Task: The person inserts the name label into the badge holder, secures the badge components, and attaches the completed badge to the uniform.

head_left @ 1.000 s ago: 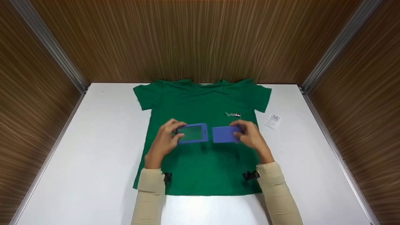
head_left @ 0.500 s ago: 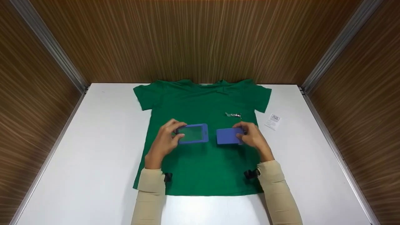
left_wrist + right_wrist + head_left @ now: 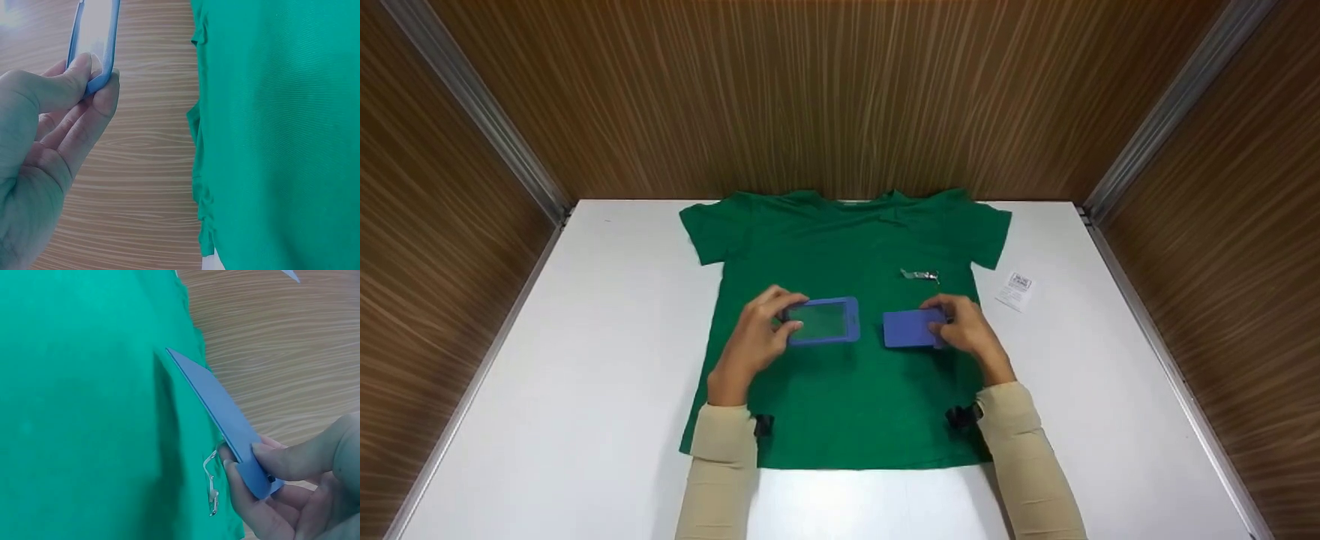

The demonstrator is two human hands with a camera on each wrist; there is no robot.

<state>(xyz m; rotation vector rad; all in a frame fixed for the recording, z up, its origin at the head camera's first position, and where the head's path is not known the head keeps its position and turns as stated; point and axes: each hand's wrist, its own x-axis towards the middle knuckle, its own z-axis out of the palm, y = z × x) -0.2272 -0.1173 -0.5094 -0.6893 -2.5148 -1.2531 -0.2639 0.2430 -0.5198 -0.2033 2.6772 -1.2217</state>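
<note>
My left hand [image 3: 754, 330] pinches the left end of a blue ID card holder [image 3: 852, 319] between thumb and fingers. Green shows through its see-through window, and in the left wrist view the frame [image 3: 114, 39] has rounded corners. To the right, my right hand [image 3: 964, 326] grips a flat blue plate [image 3: 906, 329] by its right end. Seen in the right wrist view, the plate [image 3: 216, 402] is thin and tilted, its near end between thumb and fingers. A gap separates the two blue pieces, both held over a green T-shirt [image 3: 840, 420].
A silver metal clip [image 3: 920, 276] lies on the shirt just beyond my right hand. Right of the shirt, a white printed card [image 3: 1015, 292] rests on the white table [image 3: 600, 337]. Wood-grain panels [image 3: 840, 97] stand at the back and both sides.
My right hand has drawn the blue plate a little to the right and toward me, widening the gap to the card holder. The left hand stays in place.
</note>
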